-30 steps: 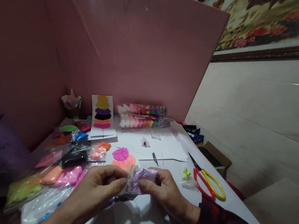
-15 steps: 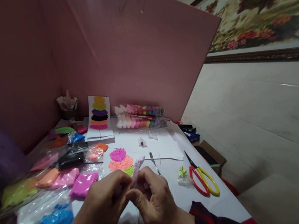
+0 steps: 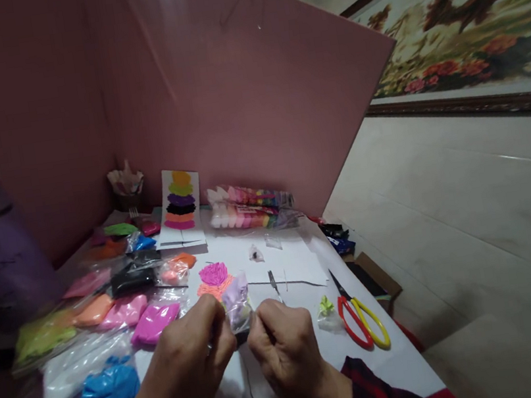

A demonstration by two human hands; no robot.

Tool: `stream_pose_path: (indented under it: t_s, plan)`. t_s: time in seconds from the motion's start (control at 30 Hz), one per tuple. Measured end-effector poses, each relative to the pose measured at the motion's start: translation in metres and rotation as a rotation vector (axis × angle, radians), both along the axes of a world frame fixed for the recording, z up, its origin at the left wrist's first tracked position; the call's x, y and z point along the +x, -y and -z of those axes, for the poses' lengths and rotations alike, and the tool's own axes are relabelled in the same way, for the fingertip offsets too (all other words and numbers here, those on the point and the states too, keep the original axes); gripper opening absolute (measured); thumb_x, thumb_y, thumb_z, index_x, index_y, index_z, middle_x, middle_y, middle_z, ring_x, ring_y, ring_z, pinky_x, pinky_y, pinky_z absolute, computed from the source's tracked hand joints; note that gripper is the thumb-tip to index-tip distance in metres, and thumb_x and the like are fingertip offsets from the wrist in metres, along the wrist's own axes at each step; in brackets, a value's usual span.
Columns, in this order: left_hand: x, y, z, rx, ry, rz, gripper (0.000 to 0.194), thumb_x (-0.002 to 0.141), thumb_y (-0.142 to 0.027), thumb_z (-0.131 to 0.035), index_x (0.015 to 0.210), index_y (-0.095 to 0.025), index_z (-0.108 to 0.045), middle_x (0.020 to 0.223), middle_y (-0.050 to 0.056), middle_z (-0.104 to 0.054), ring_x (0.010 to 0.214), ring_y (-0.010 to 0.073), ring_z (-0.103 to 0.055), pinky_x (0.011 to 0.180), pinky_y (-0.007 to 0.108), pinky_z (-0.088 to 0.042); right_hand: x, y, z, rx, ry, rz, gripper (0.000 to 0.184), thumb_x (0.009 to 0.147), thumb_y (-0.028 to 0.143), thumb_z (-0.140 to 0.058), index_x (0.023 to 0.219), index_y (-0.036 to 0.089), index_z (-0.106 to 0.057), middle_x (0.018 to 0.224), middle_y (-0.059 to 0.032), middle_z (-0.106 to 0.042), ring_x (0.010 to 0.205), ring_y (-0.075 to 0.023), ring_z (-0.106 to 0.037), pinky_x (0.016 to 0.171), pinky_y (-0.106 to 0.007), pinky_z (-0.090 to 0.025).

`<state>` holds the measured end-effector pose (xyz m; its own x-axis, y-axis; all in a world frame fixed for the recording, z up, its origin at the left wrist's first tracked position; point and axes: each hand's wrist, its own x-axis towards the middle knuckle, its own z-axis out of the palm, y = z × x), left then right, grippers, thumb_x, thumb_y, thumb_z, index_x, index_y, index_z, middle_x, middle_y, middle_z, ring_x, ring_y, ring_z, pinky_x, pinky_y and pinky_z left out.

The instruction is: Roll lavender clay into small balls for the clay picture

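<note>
Between my hands is a small clear plastic bag with pale purple clay [image 3: 237,300] inside. My left hand [image 3: 192,343] is closed, pinching the bag's left edge. From the other side my right hand [image 3: 290,345] grips it with curled fingers. Behind the bag lie a magenta clay patch [image 3: 213,274] and a coral clay patch [image 3: 214,289], both with ridged surfaces and partly covered by the bag. A small clear bag with yellow-green clay [image 3: 327,309] sits to the right of my right hand.
Scissors [image 3: 362,317] with red and yellow handles lie at the right edge. A fork [image 3: 274,284] is beyond my hands. Bagged clay, such as a blue pack [image 3: 105,392], crowds the left. A card with coloured bands [image 3: 179,205] leans at the back beside clay packs [image 3: 249,208].
My hands have turned and the fists have drawn slightly apart. The purple clay bag, narrow before, now shows its broader face between them. The view has shifted slightly.
</note>
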<state>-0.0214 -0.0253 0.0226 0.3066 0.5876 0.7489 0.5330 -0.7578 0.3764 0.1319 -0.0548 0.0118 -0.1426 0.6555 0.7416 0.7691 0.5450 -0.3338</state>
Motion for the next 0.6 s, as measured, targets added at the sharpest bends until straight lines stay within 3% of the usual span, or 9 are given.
stream_pose_path:
  t_s: [0.13, 0.23, 0.37, 0.5, 0.6]
  plan:
    - [-0.005, -0.003, -0.001, -0.12, 0.025, 0.049, 0.017, 0.082, -0.015, -0.047, 0.066, -0.021, -0.044, 0.047, -0.01, -0.041, 0.037, 0.0067, -0.04, 0.037, 0.016, -0.031, 0.001, 0.001, -0.003, -0.096, -0.077, -0.09, 0.025, 0.091, 0.015, -0.041, 0.066, 0.018, -0.044, 0.056, 0.0028, -0.043, 0.049, -0.0094, -0.042, 0.049, -0.024, -0.029]
    - [-0.006, -0.004, -0.001, -0.232, 0.03, 0.068, 0.018, 0.084, -0.019, -0.047, 0.066, -0.02, -0.046, 0.048, -0.01, -0.041, 0.039, 0.0072, -0.039, 0.038, 0.016, -0.031, 0.001, 0.003, -0.008, -0.159, -0.232, -0.139, 0.009, 0.092, 0.019, -0.044, 0.088, 0.016, -0.051, 0.068, 0.0007, -0.051, 0.055, -0.0102, -0.048, 0.052, -0.022, -0.038]
    - [-0.004, -0.003, -0.003, -0.358, 0.028, 0.097, 0.019, 0.086, -0.022, -0.046, 0.067, -0.02, -0.046, 0.049, -0.009, -0.042, 0.041, 0.0078, -0.04, 0.04, 0.017, -0.031, 0.004, 0.006, -0.011, -0.072, -0.358, -0.197, 0.022, 0.091, 0.015, -0.04, 0.112, 0.015, -0.047, 0.099, -0.0094, -0.052, 0.085, -0.0166, -0.056, 0.073, -0.031, -0.049]
    - [-0.003, -0.001, -0.004, -0.426, 0.047, 0.117, 0.02, 0.086, -0.025, -0.045, 0.066, -0.02, -0.047, 0.049, -0.009, -0.04, 0.042, 0.0087, -0.038, 0.04, 0.018, -0.03, 0.005, 0.011, -0.008, -0.078, -0.474, -0.307, 0.031, 0.093, 0.009, -0.039, 0.121, 0.022, -0.045, 0.104, -0.0072, -0.059, 0.073, -0.0122, -0.058, 0.067, -0.027, -0.053]
    - [-0.002, 0.001, -0.004, -0.473, 0.05, 0.153, 0.02, 0.086, -0.028, -0.045, 0.068, -0.02, -0.048, 0.051, -0.008, -0.04, 0.044, 0.0095, -0.037, 0.041, 0.019, -0.03, 0.006, 0.014, -0.01, -0.029, -0.361, -0.358, 0.03, 0.09, 0.009, -0.048, 0.116, 0.022, -0.051, 0.104, -0.0062, -0.065, 0.08, -0.0145, -0.063, 0.071, -0.028, -0.054]
